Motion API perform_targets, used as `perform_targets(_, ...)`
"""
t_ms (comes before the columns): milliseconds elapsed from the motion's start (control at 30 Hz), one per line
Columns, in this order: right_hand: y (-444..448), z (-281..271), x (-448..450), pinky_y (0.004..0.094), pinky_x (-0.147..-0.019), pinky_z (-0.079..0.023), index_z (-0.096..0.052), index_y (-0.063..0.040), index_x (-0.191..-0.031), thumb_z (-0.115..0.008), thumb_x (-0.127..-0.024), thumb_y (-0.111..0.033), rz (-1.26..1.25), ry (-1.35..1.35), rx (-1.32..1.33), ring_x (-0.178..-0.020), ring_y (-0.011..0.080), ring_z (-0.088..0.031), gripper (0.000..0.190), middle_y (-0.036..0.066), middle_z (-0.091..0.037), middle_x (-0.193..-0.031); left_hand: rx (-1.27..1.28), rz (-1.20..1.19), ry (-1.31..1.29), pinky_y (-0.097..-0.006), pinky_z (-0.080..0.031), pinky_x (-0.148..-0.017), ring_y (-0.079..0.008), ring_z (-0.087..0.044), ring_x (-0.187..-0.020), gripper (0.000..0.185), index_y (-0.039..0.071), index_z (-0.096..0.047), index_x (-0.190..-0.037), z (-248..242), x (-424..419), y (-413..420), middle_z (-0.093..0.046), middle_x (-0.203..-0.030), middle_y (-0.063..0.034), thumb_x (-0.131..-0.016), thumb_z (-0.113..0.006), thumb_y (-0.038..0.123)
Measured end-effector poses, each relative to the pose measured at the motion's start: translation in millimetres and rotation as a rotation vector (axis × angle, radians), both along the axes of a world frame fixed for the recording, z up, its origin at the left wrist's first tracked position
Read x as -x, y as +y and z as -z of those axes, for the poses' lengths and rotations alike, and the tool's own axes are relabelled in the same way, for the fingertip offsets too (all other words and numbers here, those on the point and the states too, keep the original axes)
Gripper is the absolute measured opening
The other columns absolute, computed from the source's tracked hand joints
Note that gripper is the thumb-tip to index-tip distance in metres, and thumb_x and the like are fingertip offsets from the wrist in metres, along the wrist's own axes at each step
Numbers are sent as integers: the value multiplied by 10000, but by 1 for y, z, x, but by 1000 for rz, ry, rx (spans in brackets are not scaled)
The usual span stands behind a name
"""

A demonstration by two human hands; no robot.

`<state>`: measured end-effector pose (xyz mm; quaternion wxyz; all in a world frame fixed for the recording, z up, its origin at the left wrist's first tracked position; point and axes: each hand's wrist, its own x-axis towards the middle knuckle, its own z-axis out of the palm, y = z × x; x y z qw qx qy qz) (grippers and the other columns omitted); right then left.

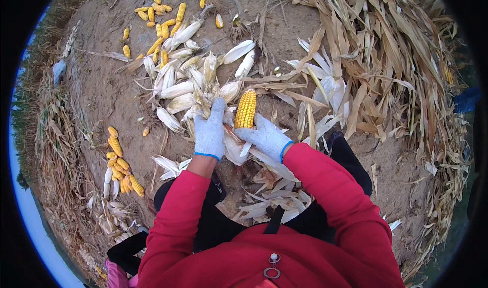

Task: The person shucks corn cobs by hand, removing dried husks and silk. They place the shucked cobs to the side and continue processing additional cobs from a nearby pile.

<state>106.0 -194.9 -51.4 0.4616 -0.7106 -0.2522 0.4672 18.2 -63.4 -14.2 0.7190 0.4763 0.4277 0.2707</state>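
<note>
A husked ear of corn (246,108) with bright yellow kernels stands nearly upright, tip away from me. My right hand (265,136), in a white knit glove with blue trim, grips its lower end. Pale, partly reddish husk leaves (234,146) hang below and between the hands. My left hand (210,130), gloved the same way, is at the near edge of a pile of unhusked ears (183,88). Its thumb side points away from me, beside a dry husk; its fingers are partly hidden, so its hold is unclear.
Husked ears lie in a far group (165,30) and a left group (121,169) on bare soil (103,93). Dry cornstalks (375,59) are heaped at right. Loose husks (280,200) lie between my legs. Someone in pink and black (118,272) is at lower left.
</note>
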Motion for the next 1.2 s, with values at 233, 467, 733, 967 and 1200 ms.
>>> perform_targets(233,-7,-27,0,513,-772,-514,-692,-100,-1007,-595,-928,-357,-243,-590,99,-899,391,-673,286,203,-697,-924,-114,-125,107,-288,-498,-611,-129,-596,-738,421,-21,-552,-1175,1,8,25,-650,-958,-75,-943,-709,293)
perform_targets(467,-20,-10,-1,526,-714,-521,-663,-123,-1008,-597,-920,-367,-600,-724,276,-846,386,-682,267,167,-701,-888,-85,-314,-46,-327,-502,-562,-148,-566,-605,294,50,-550,-1000,-6,11,50,-579,-749,-17,-969,-673,316)
perform_targets(733,-19,-24,-30,452,-898,-506,-650,-44,-1156,-638,-867,-549,-445,-462,25,-1052,396,-645,582,227,-682,-1106,-285,-46,-30,-257,-485,-589,-85,-594,-701,245,32,-628,-1030,-11,28,60,-660,-876,-30,-974,-673,266)
perform_targets(967,6,-32,-12,351,-851,-509,-601,40,-1154,-634,-927,-441,220,173,-178,-948,211,-641,532,153,-677,-1043,-339,323,78,-222,-454,-614,-47,-554,-723,186,30,-654,-998,-9,14,-3,-656,-864,3,-961,-687,210)
perform_targets(1200,12,-13,-25,354,-779,-510,-653,14,-1049,-683,-873,-366,533,243,-199,-825,202,-633,420,105,-670,-911,-249,194,52,-243,-493,-670,-71,-598,-788,175,18,-634,-1038,-13,8,-14,-664,-910,-9,-985,-647,184)
